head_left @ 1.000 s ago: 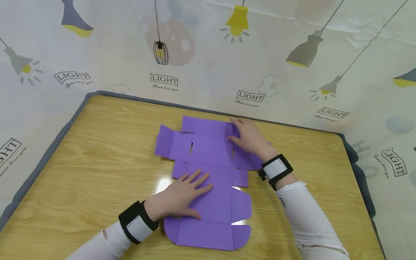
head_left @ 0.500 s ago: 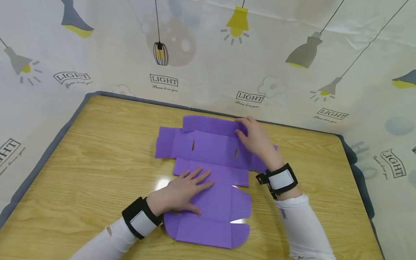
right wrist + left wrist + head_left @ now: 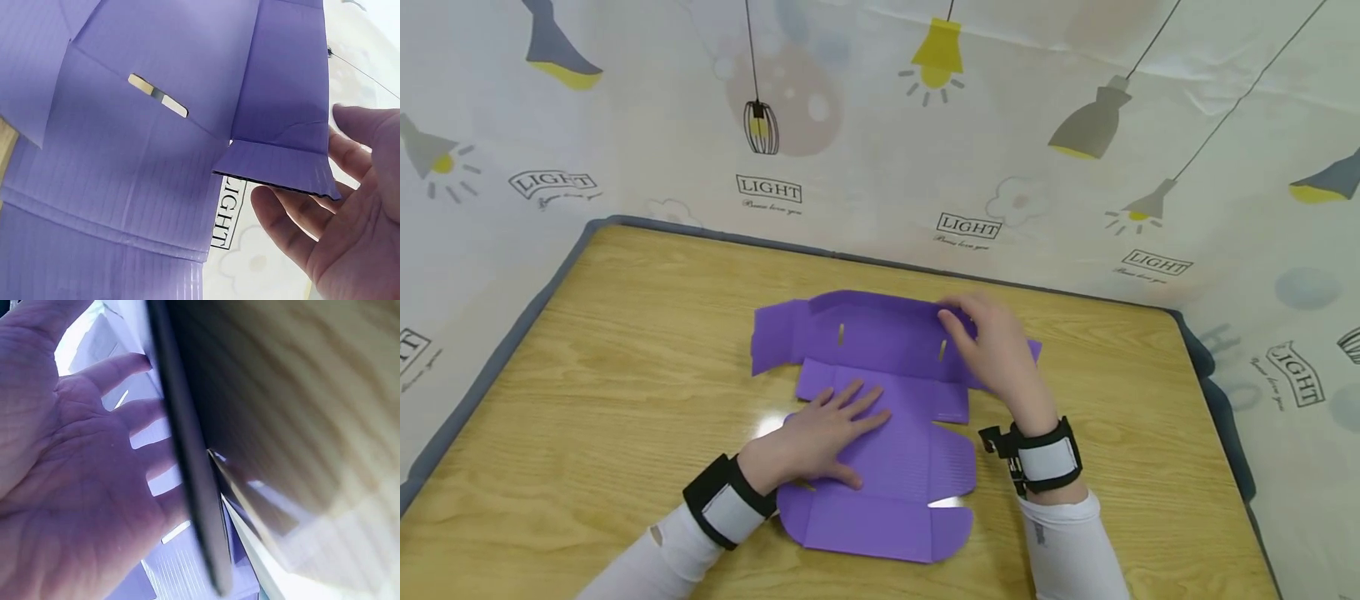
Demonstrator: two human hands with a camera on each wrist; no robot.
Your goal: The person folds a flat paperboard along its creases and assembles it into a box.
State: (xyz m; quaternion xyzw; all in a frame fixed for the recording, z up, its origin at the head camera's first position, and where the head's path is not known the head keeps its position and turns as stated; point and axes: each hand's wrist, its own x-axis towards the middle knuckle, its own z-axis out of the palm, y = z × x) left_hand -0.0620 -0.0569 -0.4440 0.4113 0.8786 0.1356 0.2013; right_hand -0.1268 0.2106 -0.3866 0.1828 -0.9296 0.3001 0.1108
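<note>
A purple corrugated cardboard box blank [image 3: 887,467] lies unfolded on the table, its near flaps flat. Its slotted far panel [image 3: 887,342] is bent up, and the end flap is folded along the top. My left hand [image 3: 808,437] presses on the middle of the blank with spread fingers. In the left wrist view, the left palm [image 3: 94,481] shows beside a dark blurred strip. At the far right corner, my right hand [image 3: 1000,350] grips the raised edge. The right wrist view shows the right hand [image 3: 350,219] with fingers behind a small folded flap [image 3: 281,162], thumb at its edge.
The wood-grain table [image 3: 625,350] has a grey edging [image 3: 737,237] along the back. Behind it hangs a pale curtain [image 3: 865,208] printed with lamps and the word LIGHT. Black straps with white patches are on both wrists.
The far panel has tilted up from the table, and its end flap has folded toward me. My right hand has moved slightly nearer with the edge; the left hand stays pressed down.
</note>
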